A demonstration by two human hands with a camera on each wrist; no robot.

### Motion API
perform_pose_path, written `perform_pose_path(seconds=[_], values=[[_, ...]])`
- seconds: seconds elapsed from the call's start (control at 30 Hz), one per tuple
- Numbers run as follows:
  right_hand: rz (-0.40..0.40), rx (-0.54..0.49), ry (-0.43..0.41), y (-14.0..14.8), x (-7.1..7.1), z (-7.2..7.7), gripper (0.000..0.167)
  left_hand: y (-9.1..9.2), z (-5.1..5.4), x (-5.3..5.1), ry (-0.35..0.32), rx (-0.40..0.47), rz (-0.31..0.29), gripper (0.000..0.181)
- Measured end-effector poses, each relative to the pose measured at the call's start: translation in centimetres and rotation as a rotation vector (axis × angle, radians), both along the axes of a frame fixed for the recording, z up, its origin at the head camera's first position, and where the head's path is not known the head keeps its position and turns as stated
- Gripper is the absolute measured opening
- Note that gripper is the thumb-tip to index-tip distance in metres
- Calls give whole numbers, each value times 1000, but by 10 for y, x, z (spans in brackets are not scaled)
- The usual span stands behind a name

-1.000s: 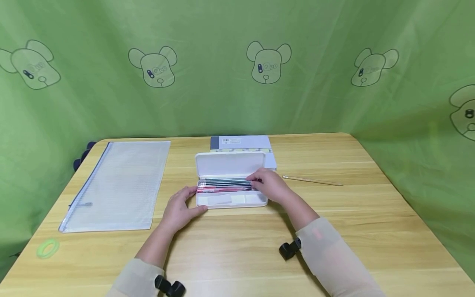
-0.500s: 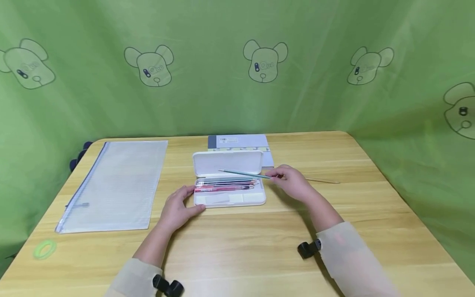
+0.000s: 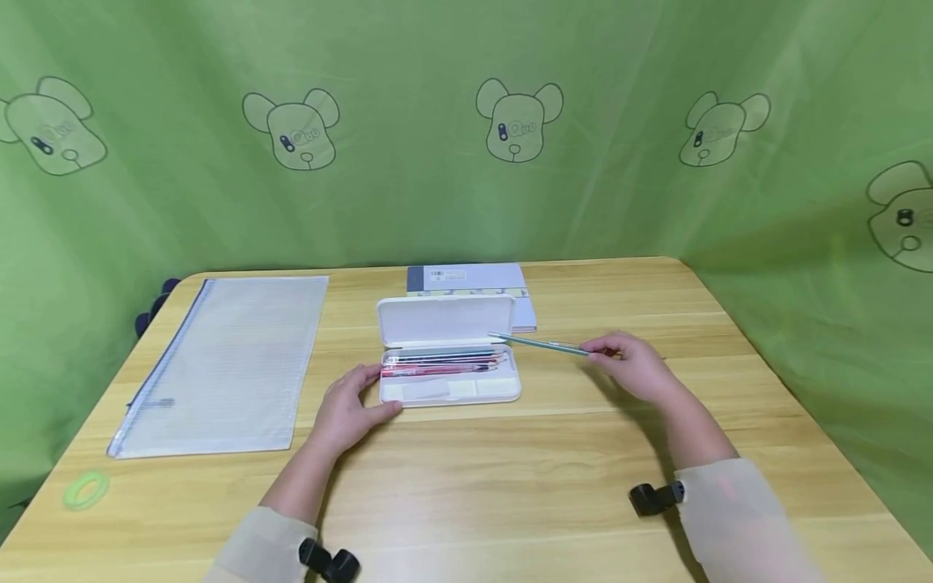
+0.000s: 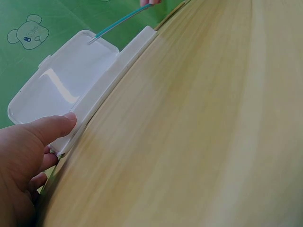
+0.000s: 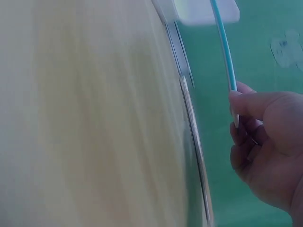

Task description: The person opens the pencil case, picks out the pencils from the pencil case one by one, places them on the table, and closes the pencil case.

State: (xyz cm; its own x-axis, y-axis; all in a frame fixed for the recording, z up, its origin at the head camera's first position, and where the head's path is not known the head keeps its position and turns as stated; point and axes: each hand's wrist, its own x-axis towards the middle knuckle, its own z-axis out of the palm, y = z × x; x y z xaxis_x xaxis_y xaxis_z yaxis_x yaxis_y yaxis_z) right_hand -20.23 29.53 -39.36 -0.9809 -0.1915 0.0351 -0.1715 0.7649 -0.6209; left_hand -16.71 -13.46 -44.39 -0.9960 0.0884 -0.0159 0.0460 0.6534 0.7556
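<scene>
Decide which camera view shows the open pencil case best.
Head view: pencil case, raised lid and pencils inside all show. Left wrist shows lid and outer side, contents hidden; right wrist shows one end, cut off.

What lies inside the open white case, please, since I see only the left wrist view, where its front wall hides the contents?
Observer: Several pencils, lying side by side, are in the case.
Operator: Thank you; could you also tell me what is behind the raised lid?
Observer: A book with a pale purple cover lies on the table there.
</scene>
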Motion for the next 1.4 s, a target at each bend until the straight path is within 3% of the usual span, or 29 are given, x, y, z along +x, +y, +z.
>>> perform_pose_path(seconds=[0.27,0.6,0.97,1.4], values=[[-61,50,-16,39,6,-6,30,0,1,0,8,8,2,72],[-97,124,-47,71,3,-16,30,0,0,0,12,3,-1,71],[-115,180,-83,84,-3,-24,30,0,0,0,14,9,2,71],[-125,168,-94,85,-3,-22,31,0,-1,0,22,6,1,71]])
